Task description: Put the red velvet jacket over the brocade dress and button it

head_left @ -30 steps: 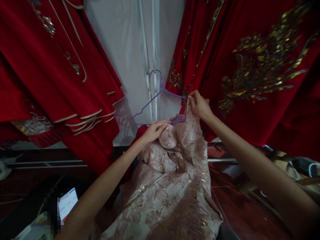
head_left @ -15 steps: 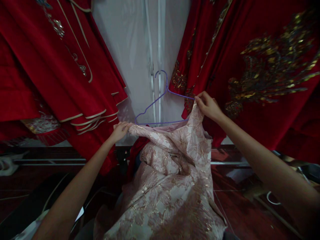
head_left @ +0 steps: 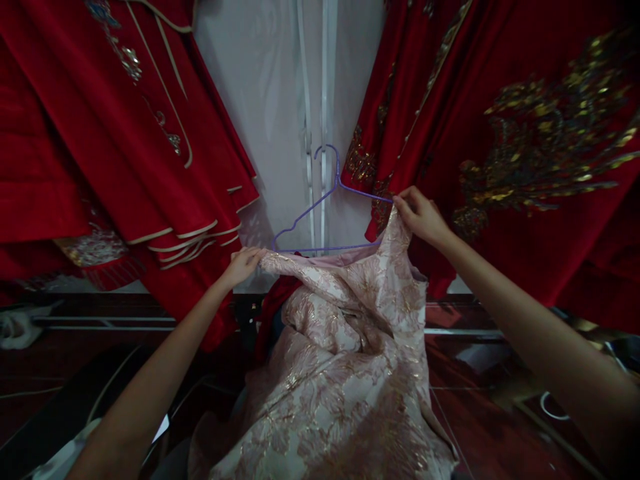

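Observation:
A pale pink brocade dress [head_left: 345, 373] with gold floral pattern hangs down between my arms. A purple wire hanger [head_left: 327, 200] sits at its top, hook upward. My right hand [head_left: 423, 217] is closed on the dress's right shoulder and the hanger's right end. My left hand [head_left: 243, 265] is closed on the dress's left shoulder, close to the hanger's left end. The neckline is stretched between the two hands just below the hanger's bottom wire.
Red velvet garments with cream trim [head_left: 115, 147] hang at the left; red garments with gold embroidery [head_left: 525, 147] hang at the right. A white panel [head_left: 285, 100] stands behind. The dark reddish floor [head_left: 480, 413] lies below, with cables at the right.
My left hand moved left from the bunched middle of the dress, pulling its left shoulder out toward the hanger's left end. The right hand kept its grip.

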`<state>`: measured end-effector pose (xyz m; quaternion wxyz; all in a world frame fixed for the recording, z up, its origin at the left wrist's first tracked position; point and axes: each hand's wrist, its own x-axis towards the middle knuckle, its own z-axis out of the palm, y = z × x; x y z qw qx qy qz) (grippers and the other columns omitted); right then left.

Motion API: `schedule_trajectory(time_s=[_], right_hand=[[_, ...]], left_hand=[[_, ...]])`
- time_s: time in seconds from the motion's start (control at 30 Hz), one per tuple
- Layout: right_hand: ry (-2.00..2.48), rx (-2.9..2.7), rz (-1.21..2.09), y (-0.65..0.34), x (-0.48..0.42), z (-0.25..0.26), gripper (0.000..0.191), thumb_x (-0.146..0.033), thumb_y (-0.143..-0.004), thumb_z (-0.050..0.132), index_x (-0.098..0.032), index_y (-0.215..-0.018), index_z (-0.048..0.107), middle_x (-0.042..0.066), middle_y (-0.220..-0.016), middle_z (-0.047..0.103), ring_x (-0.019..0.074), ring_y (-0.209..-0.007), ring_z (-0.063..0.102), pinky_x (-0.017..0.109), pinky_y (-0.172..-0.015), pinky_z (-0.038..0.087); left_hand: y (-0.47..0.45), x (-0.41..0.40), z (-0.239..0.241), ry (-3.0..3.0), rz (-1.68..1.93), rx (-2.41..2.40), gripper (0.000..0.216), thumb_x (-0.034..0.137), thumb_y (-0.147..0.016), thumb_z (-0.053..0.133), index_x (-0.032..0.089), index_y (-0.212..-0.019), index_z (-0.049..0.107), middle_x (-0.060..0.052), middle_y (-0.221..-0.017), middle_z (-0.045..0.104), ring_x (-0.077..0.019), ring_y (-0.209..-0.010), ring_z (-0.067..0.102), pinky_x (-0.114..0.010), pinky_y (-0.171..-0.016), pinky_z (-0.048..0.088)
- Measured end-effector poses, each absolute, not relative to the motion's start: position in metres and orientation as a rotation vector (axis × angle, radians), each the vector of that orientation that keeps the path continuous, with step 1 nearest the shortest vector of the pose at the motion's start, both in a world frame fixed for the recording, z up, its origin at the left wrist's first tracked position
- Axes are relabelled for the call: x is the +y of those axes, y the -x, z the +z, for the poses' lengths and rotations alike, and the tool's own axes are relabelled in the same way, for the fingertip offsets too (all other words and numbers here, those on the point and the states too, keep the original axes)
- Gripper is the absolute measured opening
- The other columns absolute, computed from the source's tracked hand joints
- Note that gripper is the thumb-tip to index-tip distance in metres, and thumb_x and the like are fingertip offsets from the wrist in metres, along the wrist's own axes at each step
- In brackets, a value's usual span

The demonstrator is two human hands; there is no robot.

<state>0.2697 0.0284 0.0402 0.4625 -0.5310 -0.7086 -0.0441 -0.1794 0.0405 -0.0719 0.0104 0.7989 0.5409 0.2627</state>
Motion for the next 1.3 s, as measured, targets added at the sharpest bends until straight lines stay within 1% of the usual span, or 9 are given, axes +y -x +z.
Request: schedule_trajectory(time_s=[0.2, 0.3, 0.4, 0.53, 0.67, 0.77, 1.0, 1.17, 1.3], right_hand=[[1.246, -1.778, -0.096, -0.272, 0.029, 0.041, 0.035, -0.055, -0.084, 0.043, -0.022, -0.09, 0.055, 0.002, -0.075, 0.061, 0.0165, -0.065, 0.055, 0.029, -0.066, 0.044], [1.228, -1.787, -0.107, -0.273, 0.029, 0.042, 0.036, -0.055, -0.084, 0.043, -0.021, -0.089, 0.054, 0.002, -0.074, 0.06, 0.0168, -0.065, 0.055, 0.03, -0.065, 0.043], [1.205, -1.789, -0.108, -0.274, 0.029, 0.042, 0.036, -0.054, -0.084, 0.043, -0.02, -0.087, 0.054, 0.003, -0.074, 0.06, 0.0173, -0.065, 0.055, 0.031, -0.065, 0.043], [1.195, -1.8, -0.09, -0.275, 0.032, 0.04, 0.035, -0.054, -0.084, 0.043, -0.021, -0.087, 0.053, 0.003, -0.074, 0.06, 0.0174, -0.066, 0.055, 0.031, -0.066, 0.043], [1.201, -1.798, -0.075, -0.275, 0.034, 0.039, 0.034, -0.054, -0.085, 0.043, -0.021, -0.087, 0.052, 0.003, -0.074, 0.06, 0.017, -0.065, 0.055, 0.031, -0.066, 0.042], [1.204, -1.804, -0.07, -0.276, 0.034, 0.04, 0.033, -0.053, -0.085, 0.043, -0.021, -0.087, 0.052, 0.002, -0.073, 0.058, 0.0166, -0.064, 0.054, 0.03, -0.064, 0.041], [1.2, -1.819, -0.067, -0.277, 0.034, 0.041, 0.034, -0.053, -0.085, 0.043, -0.021, -0.087, 0.052, 0.002, -0.073, 0.057, 0.016, -0.064, 0.052, 0.029, -0.063, 0.041], [1.179, -1.826, -0.062, -0.276, 0.032, 0.043, 0.031, -0.051, -0.084, 0.045, -0.02, -0.086, 0.052, 0.002, -0.071, 0.056, 0.0155, -0.063, 0.051, 0.029, -0.061, 0.04], [1.165, -1.814, -0.078, -0.275, 0.031, 0.042, 0.029, -0.05, -0.084, 0.046, -0.021, -0.084, 0.052, 0.001, -0.07, 0.055, 0.0149, -0.061, 0.049, 0.029, -0.06, 0.039]], left_hand=[[0.168, 0.047, -0.063, -2.456, 0.932, 1.646, 0.044, 0.046, -0.091, 0.028, 0.019, -0.087, 0.063, -0.004, -0.089, 0.066, -0.0167, -0.086, 0.056, -0.027, -0.081, 0.04], [0.158, 0.054, -0.053, -2.471, 1.035, 1.532, 0.046, 0.047, -0.091, 0.027, 0.018, -0.082, 0.062, -0.003, -0.085, 0.066, -0.0161, -0.082, 0.057, -0.026, -0.081, 0.04], [0.158, 0.058, -0.05, -2.514, 1.007, 1.499, 0.048, 0.047, -0.091, 0.027, 0.017, -0.078, 0.062, -0.003, -0.081, 0.066, -0.0166, -0.079, 0.057, -0.027, -0.079, 0.04], [0.172, 0.051, -0.062, -2.506, 0.981, 1.563, 0.046, 0.047, -0.09, 0.03, 0.018, -0.09, 0.066, -0.005, -0.089, 0.068, -0.0185, -0.083, 0.058, -0.028, -0.079, 0.041], [0.185, 0.045, -0.075, -2.501, 0.958, 1.572, 0.044, 0.046, -0.09, 0.031, 0.02, -0.101, 0.065, -0.004, -0.098, 0.068, -0.0189, -0.088, 0.058, -0.029, -0.082, 0.041], [0.188, 0.045, -0.078, -2.509, 0.941, 1.563, 0.044, 0.046, -0.09, 0.032, 0.021, -0.103, 0.065, -0.004, -0.097, 0.069, -0.0185, -0.087, 0.058, -0.029, -0.081, 0.042], [0.187, 0.038, -0.074, -2.52, 0.948, 1.519, 0.043, 0.046, -0.09, 0.032, 0.02, -0.099, 0.066, -0.004, -0.092, 0.069, -0.0177, -0.083, 0.058, -0.028, -0.078, 0.042], [0.176, 0.04, -0.055, -2.531, 0.99, 1.496, 0.043, 0.045, -0.09, 0.033, 0.019, -0.096, 0.066, -0.004, -0.088, 0.067, -0.0173, -0.083, 0.057, -0.029, -0.08, 0.041], [0.14, 0.049, -0.025, -2.536, 1.057, 1.354, 0.043, 0.045, -0.089, 0.034, 0.018, -0.095, 0.066, -0.006, -0.094, 0.067, -0.0183, -0.091, 0.058, -0.03, -0.086, 0.041]])
